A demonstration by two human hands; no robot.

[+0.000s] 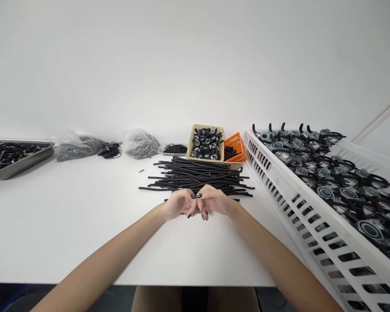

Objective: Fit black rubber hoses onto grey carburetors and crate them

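My left hand (179,203) and my right hand (213,201) meet over the white table, just in front of a pile of black tubes (198,173). Both are closed, thumbs and fingertips pressed together at the middle, with dark painted nails showing. Whatever lies between the fingertips, if anything, is too small or hidden to tell. Behind the pile stands a cream bin (189,149) of black parts with round metal-ringed ends. Beside it an orange basket (242,149) holds short black pieces.
A long white slotted crate (299,208), full of black and metal round assemblies, runs along the right. Along the wall are a small tray of black rings (174,149), two clear bags of grey pieces (141,145), a black bundle (110,150) and a metal tray (29,162).
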